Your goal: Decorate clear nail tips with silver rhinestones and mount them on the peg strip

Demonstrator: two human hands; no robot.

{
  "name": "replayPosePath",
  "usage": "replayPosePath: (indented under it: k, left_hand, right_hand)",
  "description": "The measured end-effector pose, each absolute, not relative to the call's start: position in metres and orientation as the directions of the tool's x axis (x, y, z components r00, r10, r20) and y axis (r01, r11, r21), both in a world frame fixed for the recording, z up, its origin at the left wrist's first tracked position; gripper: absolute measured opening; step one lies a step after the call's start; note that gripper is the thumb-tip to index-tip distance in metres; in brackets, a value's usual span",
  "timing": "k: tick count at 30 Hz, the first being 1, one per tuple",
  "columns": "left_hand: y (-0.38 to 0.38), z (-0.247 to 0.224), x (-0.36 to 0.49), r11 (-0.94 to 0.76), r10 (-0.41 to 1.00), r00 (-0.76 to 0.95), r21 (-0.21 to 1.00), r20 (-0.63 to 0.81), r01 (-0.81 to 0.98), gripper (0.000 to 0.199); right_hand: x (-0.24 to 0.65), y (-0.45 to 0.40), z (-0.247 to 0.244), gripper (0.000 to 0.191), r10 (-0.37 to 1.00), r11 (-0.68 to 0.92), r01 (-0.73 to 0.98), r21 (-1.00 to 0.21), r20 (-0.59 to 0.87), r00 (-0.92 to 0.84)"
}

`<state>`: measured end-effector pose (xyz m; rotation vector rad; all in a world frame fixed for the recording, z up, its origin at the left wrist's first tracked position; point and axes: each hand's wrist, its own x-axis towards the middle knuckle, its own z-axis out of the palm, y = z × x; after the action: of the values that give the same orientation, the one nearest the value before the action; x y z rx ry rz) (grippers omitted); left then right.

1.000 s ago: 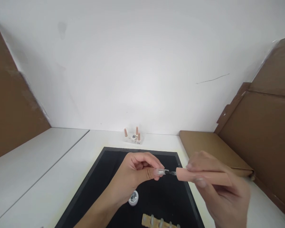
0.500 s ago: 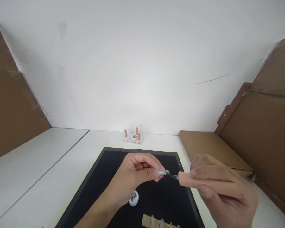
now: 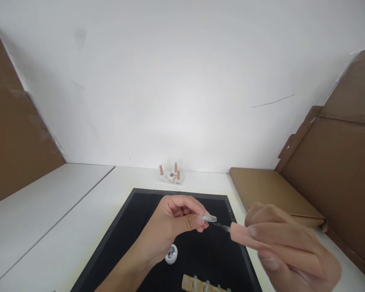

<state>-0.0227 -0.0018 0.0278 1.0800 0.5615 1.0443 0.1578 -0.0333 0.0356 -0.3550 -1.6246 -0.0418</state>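
Note:
My left hand is closed, pinching a clear false nail between thumb and forefinger, its free end pointing right. Gripped in my right hand is a nail polish brush with a peach cap handle. Its dark, wet-looking bristles lie just below and to the right of the false nail's tip; whether they touch I cannot tell. Beneath my left wrist, a small white round jar stands on the black mat. A tan strip bearing several clear nails lies at the bottom edge.
At the back, a clear holder carries several peach-capped bottles in front of the white wall. A flat cardboard box lies at the right. Cardboard panels flank both sides of the white table.
My right hand has drawn the brush slightly right and down, away from the false nail's end. The false nail has tilted a little; my left hand stays almost in place.

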Motion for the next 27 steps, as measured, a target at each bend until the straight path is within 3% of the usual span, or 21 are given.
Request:
replayPosePath:
  k: [5,10,13,17,21,27]
  left_hand:
    - [-0.004,0.03,-0.02,0.111,0.89,0.445,0.899,0.1,-0.424,0.011]
    - [-0.002,0.029,-0.02,0.128,0.889,0.451,0.899,0.084,-0.42,0.01]
    - [-0.001,0.028,-0.021,0.144,0.889,0.452,0.891,0.076,-0.432,0.011]
    - [-0.002,0.029,-0.024,0.143,0.893,0.443,0.883,0.079,-0.446,0.012]
    - [-0.003,0.03,-0.025,0.138,0.903,0.424,0.886,0.071,-0.443,0.013]
    - [-0.004,0.032,-0.023,0.141,0.9,0.429,0.883,0.074,-0.447,0.015]
  right_hand:
    - [0.16,-0.035,0.038,0.013,0.349,0.907,0.295,-0.301,0.928,-0.126]
    - [0.158,-0.036,0.043,0.018,0.282,0.875,0.433,-0.217,0.955,-0.091]
    - [0.158,-0.036,0.042,0.02,0.296,0.859,0.458,-0.226,0.951,-0.086]
    - [0.163,-0.035,0.038,0.012,0.326,0.906,0.299,-0.298,0.944,-0.047]
    - [0.168,-0.033,0.037,0.014,0.474,0.876,0.141,-0.461,0.878,-0.074]
    - [0.169,-0.033,0.037,0.012,0.562,0.827,0.107,-0.552,0.814,-0.146]
